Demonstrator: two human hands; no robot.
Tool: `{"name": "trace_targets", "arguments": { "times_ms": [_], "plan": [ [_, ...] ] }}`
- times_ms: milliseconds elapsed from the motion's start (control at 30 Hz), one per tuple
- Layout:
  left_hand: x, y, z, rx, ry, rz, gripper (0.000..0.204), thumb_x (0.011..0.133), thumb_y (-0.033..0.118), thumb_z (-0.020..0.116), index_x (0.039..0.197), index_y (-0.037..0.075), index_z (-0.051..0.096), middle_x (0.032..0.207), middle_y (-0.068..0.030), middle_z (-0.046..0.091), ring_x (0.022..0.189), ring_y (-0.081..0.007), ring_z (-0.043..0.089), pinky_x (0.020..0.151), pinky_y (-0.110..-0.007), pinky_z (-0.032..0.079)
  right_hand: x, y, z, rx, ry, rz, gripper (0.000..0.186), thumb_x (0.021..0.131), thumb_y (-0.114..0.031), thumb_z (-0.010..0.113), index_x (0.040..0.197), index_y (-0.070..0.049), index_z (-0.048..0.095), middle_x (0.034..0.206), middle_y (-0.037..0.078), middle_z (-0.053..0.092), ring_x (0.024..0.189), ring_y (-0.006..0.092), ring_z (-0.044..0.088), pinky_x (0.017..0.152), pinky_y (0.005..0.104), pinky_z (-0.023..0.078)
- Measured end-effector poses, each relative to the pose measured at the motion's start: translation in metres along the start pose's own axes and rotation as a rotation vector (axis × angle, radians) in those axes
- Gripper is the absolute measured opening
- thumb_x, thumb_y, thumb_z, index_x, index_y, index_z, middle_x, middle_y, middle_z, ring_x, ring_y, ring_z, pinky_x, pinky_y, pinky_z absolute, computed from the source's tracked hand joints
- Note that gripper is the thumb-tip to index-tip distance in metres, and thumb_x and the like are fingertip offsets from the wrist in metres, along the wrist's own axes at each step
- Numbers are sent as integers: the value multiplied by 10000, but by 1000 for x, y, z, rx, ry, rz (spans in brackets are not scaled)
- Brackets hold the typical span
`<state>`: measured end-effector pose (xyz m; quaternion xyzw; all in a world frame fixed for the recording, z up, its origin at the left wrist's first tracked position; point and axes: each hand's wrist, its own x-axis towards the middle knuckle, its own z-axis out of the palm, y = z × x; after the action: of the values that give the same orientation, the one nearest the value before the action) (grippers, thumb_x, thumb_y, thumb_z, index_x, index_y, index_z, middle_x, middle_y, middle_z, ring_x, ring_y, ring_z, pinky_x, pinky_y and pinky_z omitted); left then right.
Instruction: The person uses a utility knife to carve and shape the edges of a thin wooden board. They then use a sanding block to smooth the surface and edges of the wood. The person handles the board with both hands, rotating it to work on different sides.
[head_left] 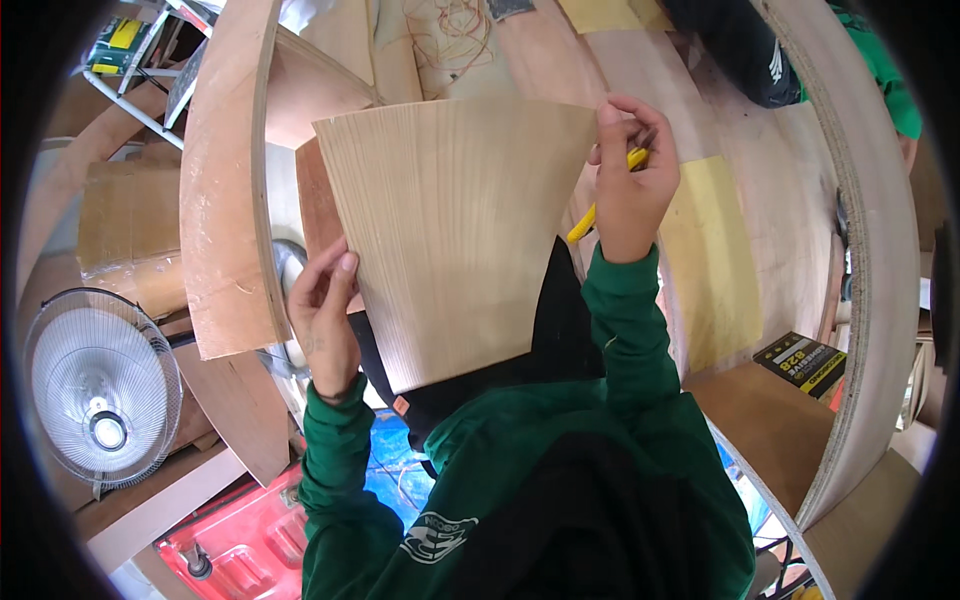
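A pale, wedge-shaped wood veneer panel [450, 235] with a slightly curved top edge spans my lap. My left hand [323, 310] grips its left edge with thumb and fingers. My right hand [632, 175] is closed at the upper right corner, pinching the panel while also holding a yellow utility knife [582, 222] that points down along the right edge. Beneath the panel are my dark trousers [575, 320].
Curved plywood pieces [225, 200] stand at both sides. A yellow sheet [715, 260] lies on the work surface at right, near a black-and-yellow adhesive package [800, 370]. A fan [100, 390] and red cart [235, 540] sit lower left. Another person's green sleeve [880, 80] shows upper right.
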<state>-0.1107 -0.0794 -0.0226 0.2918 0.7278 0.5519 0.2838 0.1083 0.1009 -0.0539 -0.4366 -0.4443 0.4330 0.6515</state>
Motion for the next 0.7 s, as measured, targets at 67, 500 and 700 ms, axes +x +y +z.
{"name": "trace_targets", "arguments": {
  "times_ms": [67, 500, 700],
  "plan": [
    [-7, 4, 1, -90, -36, 10, 258, 961, 129, 643, 1193, 18, 663, 982, -9, 685, 819, -58, 568, 723, -208, 441, 1, -5, 4, -5, 16, -39, 120, 915, -121, 686, 926, -6, 652, 751, -18, 577, 660, 56, 451, 602, 205, 386],
    [10, 4, 54, -135, 30, 337, 249, 963, 24, 591, 1203, -29, 630, 1074, -56, 644, 982, -120, 601, 864, -248, 481, -21, -118, -23, -166, -129, -512, 93, 877, -14, 691, 960, 1, 651, 803, 64, 630, 640, 90, 527, 575, 201, 394],
    [11, 21, 104, -570, -54, 406, 361, 1019, 140, 521, 1347, -10, 491, 1233, -92, 583, 1200, -182, 526, 1045, -309, 391, 13, -195, -38, -346, -339, -1193, 168, 914, -107, 651, 1006, 33, 631, 823, 122, 637, 634, 160, 564, 554, 223, 432]
  ]
}}
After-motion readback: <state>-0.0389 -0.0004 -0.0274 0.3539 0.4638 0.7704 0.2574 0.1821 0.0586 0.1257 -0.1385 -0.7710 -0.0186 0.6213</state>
